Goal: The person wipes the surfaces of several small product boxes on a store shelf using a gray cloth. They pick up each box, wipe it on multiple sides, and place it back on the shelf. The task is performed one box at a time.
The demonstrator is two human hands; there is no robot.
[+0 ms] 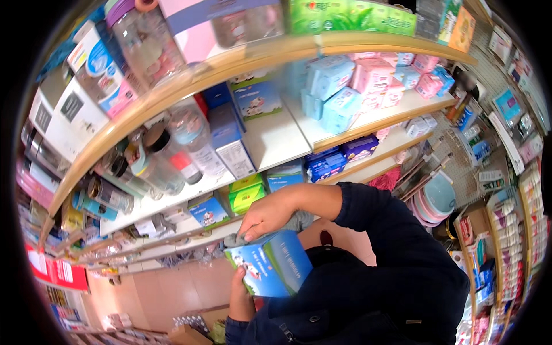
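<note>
My left hand (241, 291) holds a blue and green carton (276, 265) with cow pictures and writing, its thumb along the near side. Over the carton's far edge, my right hand (272, 211) presses a grey cloth (302, 221) with curled fingers. Part of the cloth hangs behind the wrist, and the rest bunches at the carton's top corner. Similar blue cartons (258, 101) stand on the shelf beyond, and another blue carton (208, 211) lies on the level below, beside green packs (246, 196).
Clear bottles (172, 168) crowd the left part of the shelf (276, 142). Pink and blue packs (340, 108) are stacked at its right. Wooden shelf edging (207, 71) curves above my hands. Nested basins (437, 194) stand at right. A cardboard box (189, 335) sits on the floor at the bottom.
</note>
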